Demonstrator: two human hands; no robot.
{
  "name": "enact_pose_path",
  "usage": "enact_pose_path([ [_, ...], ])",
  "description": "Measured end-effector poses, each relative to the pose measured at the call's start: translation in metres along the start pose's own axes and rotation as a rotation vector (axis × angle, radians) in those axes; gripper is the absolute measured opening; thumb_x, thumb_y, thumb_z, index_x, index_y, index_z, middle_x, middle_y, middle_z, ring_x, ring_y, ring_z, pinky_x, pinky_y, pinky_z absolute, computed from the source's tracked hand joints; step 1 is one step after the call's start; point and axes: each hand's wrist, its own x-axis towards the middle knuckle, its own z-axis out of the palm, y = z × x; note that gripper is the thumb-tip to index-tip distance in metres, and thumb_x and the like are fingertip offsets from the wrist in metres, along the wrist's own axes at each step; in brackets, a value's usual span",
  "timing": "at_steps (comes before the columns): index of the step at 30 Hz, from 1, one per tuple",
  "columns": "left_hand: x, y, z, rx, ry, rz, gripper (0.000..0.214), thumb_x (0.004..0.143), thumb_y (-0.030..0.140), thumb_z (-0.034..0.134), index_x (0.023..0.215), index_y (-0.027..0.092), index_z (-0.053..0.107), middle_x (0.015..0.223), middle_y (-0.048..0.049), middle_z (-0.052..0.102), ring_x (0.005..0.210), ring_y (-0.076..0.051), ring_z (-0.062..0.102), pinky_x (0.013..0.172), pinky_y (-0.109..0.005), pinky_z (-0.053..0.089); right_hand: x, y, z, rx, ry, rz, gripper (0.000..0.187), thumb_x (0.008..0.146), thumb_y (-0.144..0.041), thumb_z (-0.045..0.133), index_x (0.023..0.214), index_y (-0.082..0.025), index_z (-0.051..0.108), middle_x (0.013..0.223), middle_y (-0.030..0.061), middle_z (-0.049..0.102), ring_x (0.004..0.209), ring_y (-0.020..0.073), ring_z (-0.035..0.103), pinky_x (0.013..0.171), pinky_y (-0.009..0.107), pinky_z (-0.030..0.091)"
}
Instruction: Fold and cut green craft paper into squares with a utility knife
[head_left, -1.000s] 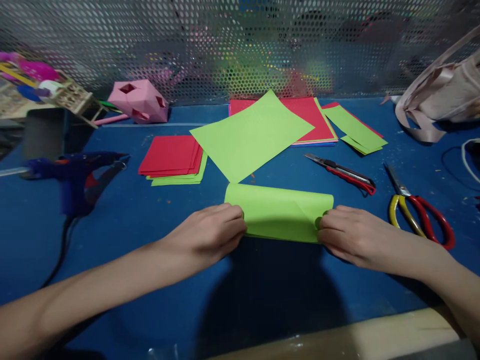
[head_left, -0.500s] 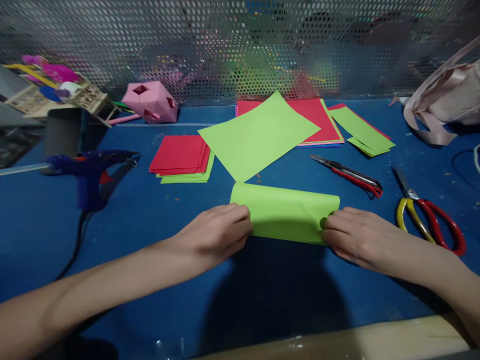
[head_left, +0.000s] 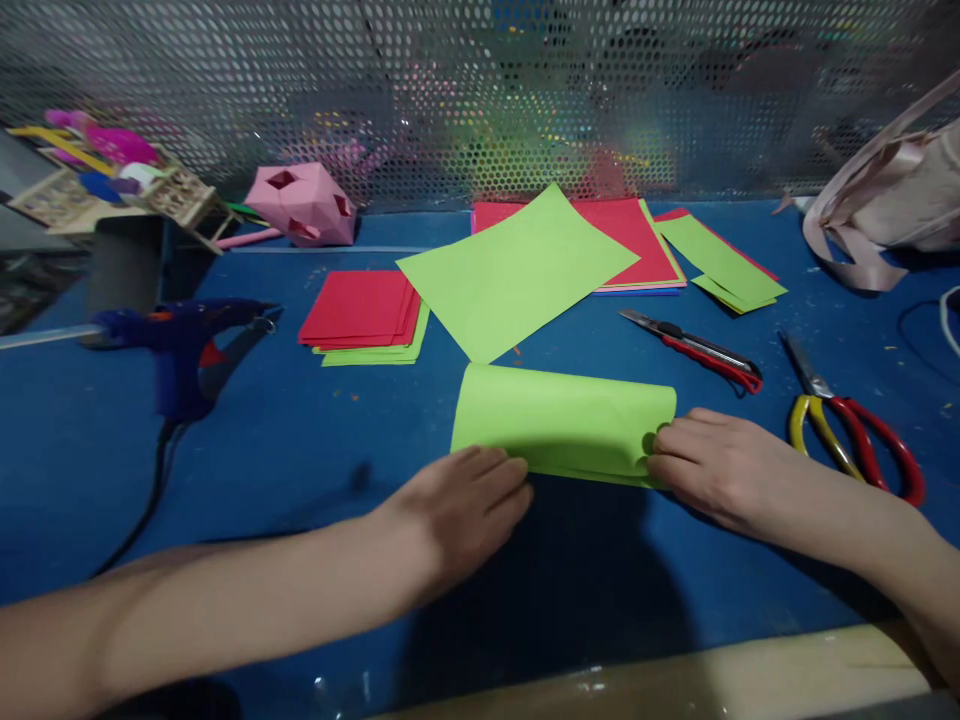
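A sheet of light green paper (head_left: 566, 415) lies folded over on the blue table in front of me, its rounded fold on the far side and its layered edges toward me. My left hand (head_left: 472, 505) is closed at the near left edge, fingers bent together on the paper; the thumb is hidden. At the near right corner my right hand (head_left: 709, 460) pinches the paper's edge, its fingertips partly out of sight. Just beyond the fold lies a flat green sheet (head_left: 517, 270), over a pile of red paper (head_left: 611, 225).
Red squares (head_left: 356, 305) are stacked on green ones at left. A blue glue gun (head_left: 176, 350) with its cord lies farther left. To the right are a utility knife (head_left: 694, 350), scissors (head_left: 855, 430) and green strips (head_left: 724, 260). A pink paper polyhedron (head_left: 304, 205) stands behind.
My left hand has slid from the paper's left end toward me and slightly right, to the near edge. The right hand stays at its corner, almost unmoved.
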Motion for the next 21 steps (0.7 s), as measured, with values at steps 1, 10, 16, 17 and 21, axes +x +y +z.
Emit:
enact_pose_path([
  [1, -0.002, 0.007, 0.001, 0.042, 0.076, 0.063, 0.023, 0.096, 0.016, 0.043, 0.1, 0.016, 0.066, 0.102, -0.0082, 0.07, 0.09, -0.02, 0.063, 0.083, -0.033, 0.048, 0.0, 0.0, 0.0, 0.001, -0.003, 0.002, 0.023, 0.098, -0.013, 0.04, 0.087, -0.016, 0.06, 0.076, 0.0035, 0.056, 0.069, 0.0177, 0.045, 0.066, 0.034, 0.032],
  [10, -0.006, 0.036, 0.006, 0.167, 0.088, 0.048, 0.047, 0.097, 0.048, 0.044, 0.109, 0.008, 0.066, 0.122, -0.0215, 0.065, 0.108, -0.032, 0.063, 0.09, -0.042, 0.048, 0.001, -0.003, 0.002, -0.026, 0.006, -0.041, 0.028, 0.097, -0.013, 0.039, 0.113, -0.015, 0.062, 0.08, 0.0057, 0.06, 0.07, 0.0187, 0.052, 0.065, 0.033, 0.034],
  [16, -0.008, 0.039, 0.01, 0.176, 0.089, 0.036, 0.05, 0.095, 0.051, 0.049, 0.112, 0.007, 0.064, 0.124, -0.024, 0.064, 0.113, -0.034, 0.06, 0.094, -0.044, 0.046, -0.002, -0.001, 0.007, -0.048, 0.025, -0.057, 0.03, 0.099, -0.015, 0.037, 0.117, -0.015, 0.06, 0.082, 0.0077, 0.062, 0.07, 0.0189, 0.052, 0.066, 0.033, 0.033],
  [17, -0.009, 0.04, 0.01, 0.183, 0.088, 0.038, 0.05, 0.095, 0.051, 0.049, 0.113, 0.007, 0.064, 0.124, -0.0243, 0.064, 0.114, -0.034, 0.06, 0.095, -0.045, 0.046, -0.002, -0.001, 0.007, -0.048, 0.025, -0.055, 0.029, 0.099, -0.015, 0.037, 0.117, -0.015, 0.06, 0.082, 0.0075, 0.062, 0.07, 0.0188, 0.052, 0.066, 0.033, 0.032],
  [21, -0.009, 0.04, 0.011, 0.192, 0.096, 0.039, 0.048, 0.095, 0.05, 0.05, 0.113, 0.007, 0.063, 0.124, -0.0246, 0.063, 0.117, -0.034, 0.059, 0.097, -0.045, 0.045, -0.002, -0.001, 0.005, -0.041, 0.014, -0.054, 0.029, 0.098, -0.015, 0.038, 0.116, -0.016, 0.061, 0.079, 0.0065, 0.061, 0.069, 0.0187, 0.052, 0.065, 0.033, 0.032],
])
